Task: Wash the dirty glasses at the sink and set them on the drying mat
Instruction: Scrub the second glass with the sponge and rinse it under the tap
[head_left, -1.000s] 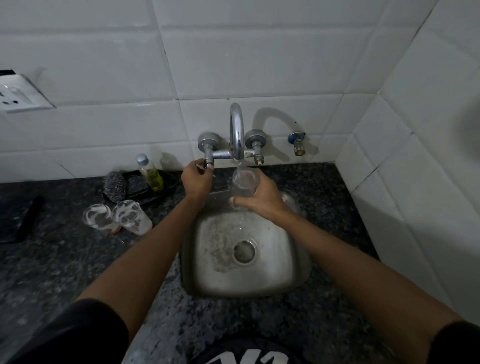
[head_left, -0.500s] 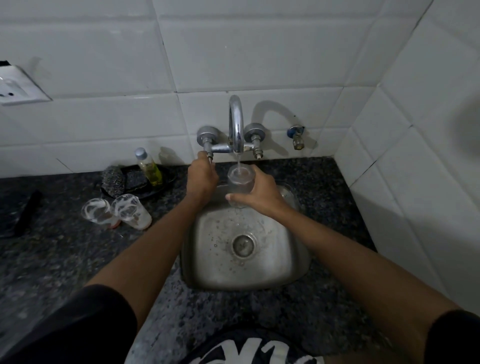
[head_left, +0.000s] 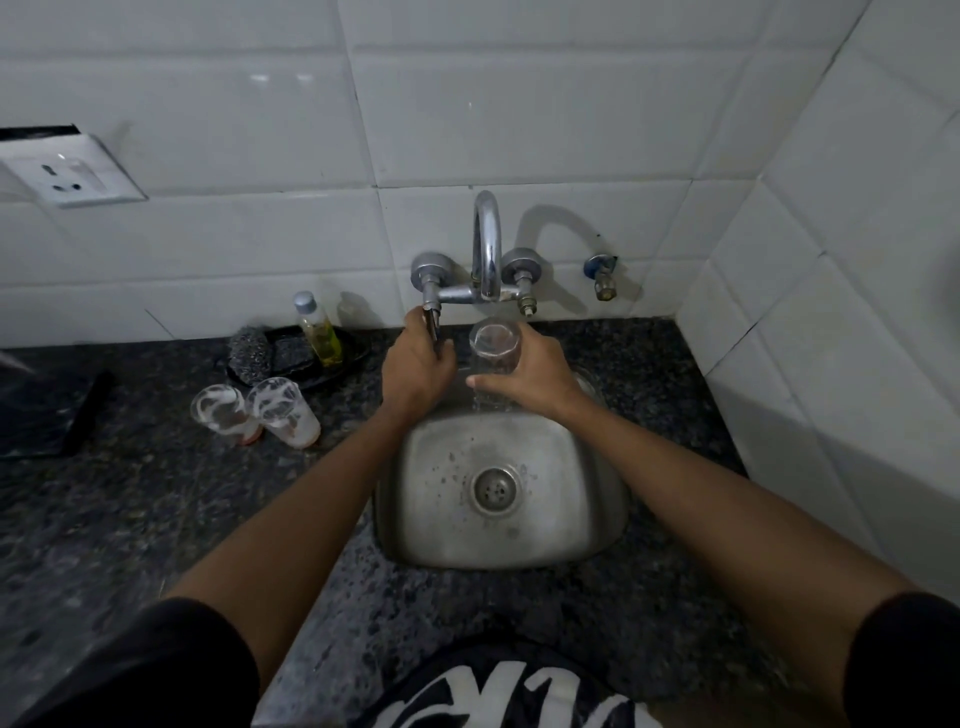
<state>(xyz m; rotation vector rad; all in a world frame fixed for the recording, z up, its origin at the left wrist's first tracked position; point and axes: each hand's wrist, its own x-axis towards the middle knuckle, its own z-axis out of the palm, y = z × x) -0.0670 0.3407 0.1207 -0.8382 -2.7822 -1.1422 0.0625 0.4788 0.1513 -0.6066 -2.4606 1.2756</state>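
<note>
My right hand (head_left: 535, 379) holds a clear glass (head_left: 493, 345) upright under the chrome tap spout (head_left: 487, 244), over the back of the steel sink (head_left: 431, 514). Water spills down from the glass into the sink. My left hand (head_left: 415, 364) grips the tap's left handle (head_left: 431, 317). Two dirty glasses with white film, one (head_left: 221, 410) beside the other (head_left: 285, 410), stand on the dark granite counter left of the sink. A dark mat (head_left: 47, 410) lies at the far left of the counter.
A black tray (head_left: 353, 353) behind the dirty glasses holds a steel scrubber (head_left: 252, 353) and a small bottle of yellow liquid (head_left: 319, 330). A wall socket (head_left: 67, 174) is at upper left. White tiled walls close in behind and to the right.
The glass has stayed under the spout in my right hand, and water now runs over its side. My left hand has kept hold of the tap handle. The camera tilted slightly.
</note>
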